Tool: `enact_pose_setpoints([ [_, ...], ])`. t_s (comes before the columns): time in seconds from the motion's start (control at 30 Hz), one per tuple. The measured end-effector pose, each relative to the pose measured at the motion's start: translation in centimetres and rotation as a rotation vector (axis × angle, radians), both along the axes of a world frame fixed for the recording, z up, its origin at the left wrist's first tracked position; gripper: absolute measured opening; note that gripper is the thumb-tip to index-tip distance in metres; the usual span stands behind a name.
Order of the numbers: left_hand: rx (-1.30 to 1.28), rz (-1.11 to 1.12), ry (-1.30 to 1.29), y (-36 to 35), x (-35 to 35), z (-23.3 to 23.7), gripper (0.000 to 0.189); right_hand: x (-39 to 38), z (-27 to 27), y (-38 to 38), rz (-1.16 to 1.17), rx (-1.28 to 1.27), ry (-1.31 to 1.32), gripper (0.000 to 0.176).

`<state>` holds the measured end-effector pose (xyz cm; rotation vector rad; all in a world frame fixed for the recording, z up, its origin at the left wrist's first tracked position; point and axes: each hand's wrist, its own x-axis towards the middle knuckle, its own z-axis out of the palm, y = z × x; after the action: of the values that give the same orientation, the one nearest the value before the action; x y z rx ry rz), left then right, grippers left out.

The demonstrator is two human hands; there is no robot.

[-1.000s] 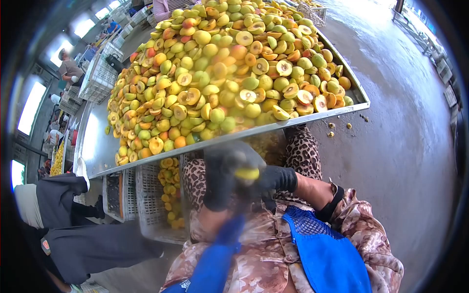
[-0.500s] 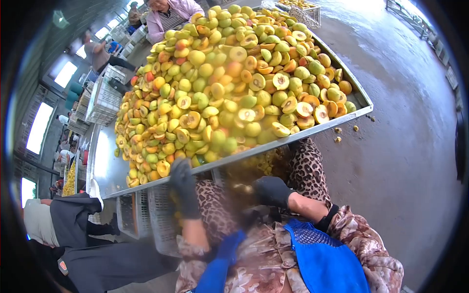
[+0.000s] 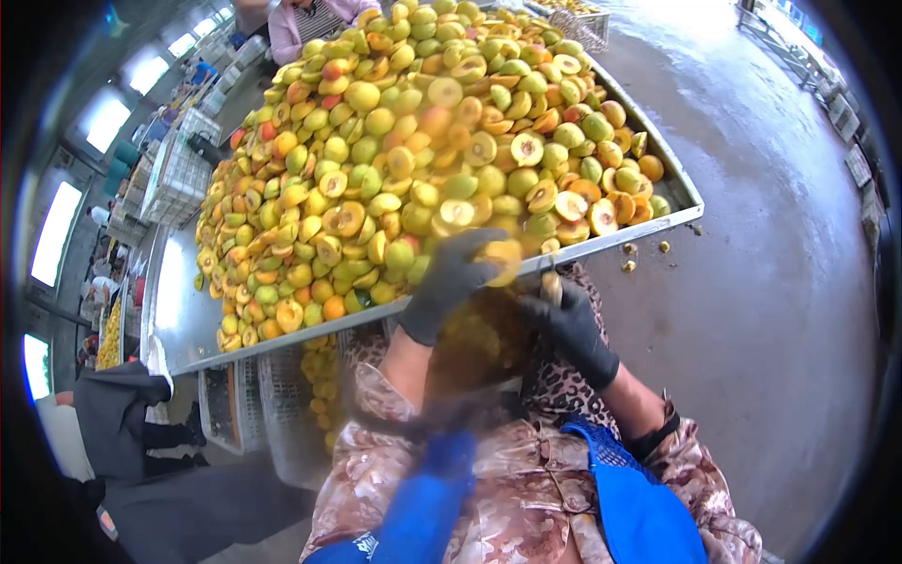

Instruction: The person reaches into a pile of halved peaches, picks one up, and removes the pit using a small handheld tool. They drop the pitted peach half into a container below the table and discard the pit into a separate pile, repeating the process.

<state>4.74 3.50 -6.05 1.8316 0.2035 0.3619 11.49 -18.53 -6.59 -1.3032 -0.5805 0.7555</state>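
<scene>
My left hand [image 3: 451,282], in a dark glove, is closed on a yellow fruit piece [image 3: 501,261] just over the near rim of the metal tray [image 3: 601,246]. To its right, my right hand [image 3: 570,329], also gloved, is wrapped round a small tool with a light-coloured handle [image 3: 552,289]; its tip is too small to make out. The two hands are a little apart. Beyond them a large heap of halved yellow and green fruit [image 3: 376,169] fills most of the tray. A blurred smear hides part of the heap and the space below my hands.
Below the tray stand white plastic crates [image 3: 287,404], with fruit pieces [image 3: 319,385] beside them. A person in dark trousers [image 3: 113,404] is at the left, another in a pink top [image 3: 285,33] behind the heap. More crates [image 3: 178,179] are stacked at the left.
My left hand has risen from below the tray rim, moving right, and now has a fruit piece in it. My right hand has moved up and right, with the tool's handle now showing.
</scene>
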Motion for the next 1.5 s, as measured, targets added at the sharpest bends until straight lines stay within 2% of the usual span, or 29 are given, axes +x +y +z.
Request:
enact_pose_setpoints([
  [0.03,-0.039,-0.075,0.015,-0.7,-1.2,2.1,0.047,0.0,1.2,1.4,0.033,0.043,0.188,0.023],
  [0.07,0.032,-0.081,-0.036,-1.2,-2.2,2.9,0.045,-0.3,1.8,2.5,0.067,0.085,0.372,0.022],
  [0.13,-0.318,0.102,-0.066,-2.0,-4.7,3.0,0.045,-1.4,1.8,4.4,0.161,0.146,0.643,0.019],
  [0.23,-0.681,0.258,-0.235,-3.7,-7.8,2.7,0.049,-3.4,0.8,7.1,0.300,0.160,0.375,0.025],
  [0.3,-0.889,0.320,-0.384,-4.9,-9.8,1.4,0.054,-4.8,1.4,6.9,0.291,-0.020,0.013,0.029],
  [0.37,-0.660,0.422,-0.299,-4.4,-11.7,0.7,0.053,-6.3,0.1,7.8,0.071,0.114,-0.339,0.031],
  [0.43,-0.849,0.340,-0.348,-6.4,-12.3,3.5,0.053,-6.7,3.2,6.9,-0.045,0.133,-0.607,0.031],
  [0.47,-0.880,0.357,-0.327,-6.4,-12.3,2.6,0.053,-6.8,4.3,7.0,-0.033,0.088,-0.694,0.033],
  [0.6,-0.705,0.307,-0.359,-7.3,-12.6,3.7,0.050,-5.4,4.6,7.3,0.092,0.079,-1.009,0.033],
  [0.67,-0.278,0.405,-0.228,-6.8,-12.7,1.8,0.040,-5.0,4.5,7.0,0.123,0.098,-1.152,0.033],
  [0.77,-0.577,0.506,-0.290,-6.8,-12.8,-1.6,0.033,-5.3,3.6,6.7,0.156,0.115,-1.251,0.034],
  [0.8,-0.545,0.543,-0.269,-6.6,-12.8,-1.6,0.034,-5.3,3.2,6.3,0.226,0.095,-1.136,0.032],
  [0.87,-0.690,0.526,-0.307,-6.2,-13.4,-0.9,0.039,-5.7,2.0,5.2,0.359,0.059,-0.901,0.028],
  [0.93,-1.048,0.413,-0.427,-7.2,-13.4,4.9,0.046,-6.1,0.4,4.2,0.385,-0.076,-0.823,0.030],
  [0.97,-1.033,0.440,-0.437,-7.0,-13.4,4.8,0.047,-6.2,0.0,4.0,0.393,-0.146,-0.782,0.031],
  [1.07,-0.940,0.518,-0.418,-7.0,-13.1,4.5,0.055,-6.2,4.2,3.5,0.346,-0.136,-0.354,0.036],
  [1.17,-0.958,0.504,-0.427,-7.9,-12.4,6.0,0.055,-6.4,3.1,4.5,0.282,0.043,-0.392,0.045],
  [1.27,-0.894,0.524,-0.480,-7.4,-12.1,4.8,0.054,-6.6,1.4,5.1,0.400,-0.036,-0.358,0.044],
  [1.37,-0.867,0.522,-0.502,-7.1,-12.5,4.8,0.052,-7.4,2.7,5.8,0.336,0.035,-0.374,0.043],
  [1.5,-0.743,0.669,-0.479,-7.2,-11.9,5.7,0.049,-8.1,2.6,6.8,0.415,0.082,-0.294,0.042],
])
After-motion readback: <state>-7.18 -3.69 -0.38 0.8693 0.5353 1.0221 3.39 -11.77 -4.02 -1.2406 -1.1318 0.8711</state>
